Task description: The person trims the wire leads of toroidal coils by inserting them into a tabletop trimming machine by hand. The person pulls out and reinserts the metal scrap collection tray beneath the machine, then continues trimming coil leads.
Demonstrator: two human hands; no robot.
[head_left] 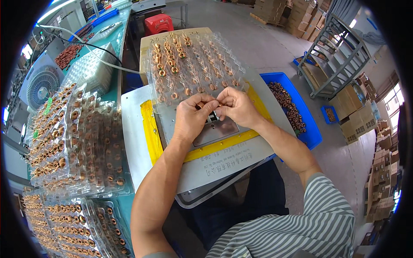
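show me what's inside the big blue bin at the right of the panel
The big blue bin holds a heap of small reddish-brown rings. The pale grey panel hides its left side, and the upper rings cover whatever lies beneath them.

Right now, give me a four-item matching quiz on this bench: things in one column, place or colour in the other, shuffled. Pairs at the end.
Things
1. Left hand
2. Large bin
3. Tape
4. Fan

Place or colour
A. Yellow, stuck on the board
B. At the left, beyond the stacked trays
C. Close beside the right hand
D. Blue, with many coils inside

Pairs: 1-C, 2-D, 3-A, 4-B
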